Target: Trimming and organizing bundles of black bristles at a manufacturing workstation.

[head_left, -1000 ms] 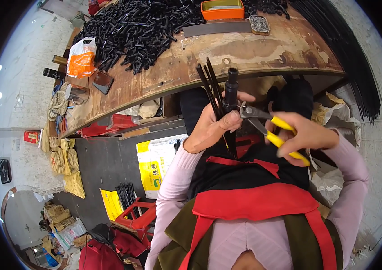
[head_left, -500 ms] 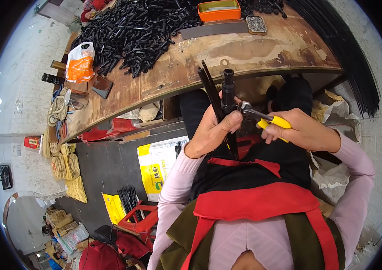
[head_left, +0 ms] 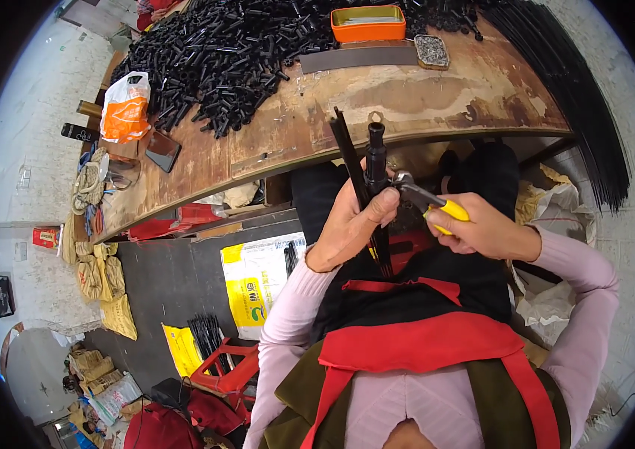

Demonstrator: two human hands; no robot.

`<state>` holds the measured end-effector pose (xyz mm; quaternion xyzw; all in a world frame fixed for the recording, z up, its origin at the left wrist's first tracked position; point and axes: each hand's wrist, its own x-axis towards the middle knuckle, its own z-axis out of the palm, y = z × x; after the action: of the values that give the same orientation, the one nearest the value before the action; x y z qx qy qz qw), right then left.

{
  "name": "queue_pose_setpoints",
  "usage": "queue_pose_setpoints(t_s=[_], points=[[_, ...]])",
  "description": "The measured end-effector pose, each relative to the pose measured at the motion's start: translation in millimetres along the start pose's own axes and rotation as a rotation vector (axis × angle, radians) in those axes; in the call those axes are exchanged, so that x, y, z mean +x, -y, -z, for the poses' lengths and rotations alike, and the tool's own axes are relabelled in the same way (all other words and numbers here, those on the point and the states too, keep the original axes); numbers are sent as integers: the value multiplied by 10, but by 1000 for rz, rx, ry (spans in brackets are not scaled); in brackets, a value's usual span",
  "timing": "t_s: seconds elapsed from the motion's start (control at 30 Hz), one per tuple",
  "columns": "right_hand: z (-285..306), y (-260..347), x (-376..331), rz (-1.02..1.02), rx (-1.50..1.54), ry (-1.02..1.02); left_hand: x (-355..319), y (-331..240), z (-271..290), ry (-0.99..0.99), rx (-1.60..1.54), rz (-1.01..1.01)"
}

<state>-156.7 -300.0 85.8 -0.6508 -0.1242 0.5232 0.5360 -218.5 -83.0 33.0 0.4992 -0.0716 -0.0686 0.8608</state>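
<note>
Bare worktop [head_left: 437, 97] lies just beyond both hands; farther off, the heap of black tubes [head_left: 220, 45] and orange tin [head_left: 368, 22] block passage.

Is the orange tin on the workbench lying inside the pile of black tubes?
No, the orange tin sits on bare wood of the workbench, beside the pile of black tubes.
</note>
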Motion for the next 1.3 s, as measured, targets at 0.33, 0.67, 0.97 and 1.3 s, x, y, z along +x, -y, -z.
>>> queue_pose_setpoints(t_s=[0.33, 0.67, 0.97, 1.3], points=[[1661, 437, 1092, 773, -1114, -738, 268, 110, 253, -233, 8, -46], [2108, 689, 1565, 616, -1306, -847, 377, 60, 203, -133, 33, 39], [2404, 893, 1601, 376, -281, -643, 125, -8, -92, -39, 86, -30], [1389, 558, 1005, 455, 402, -133, -237, -36, -95, -31, 76, -118]])
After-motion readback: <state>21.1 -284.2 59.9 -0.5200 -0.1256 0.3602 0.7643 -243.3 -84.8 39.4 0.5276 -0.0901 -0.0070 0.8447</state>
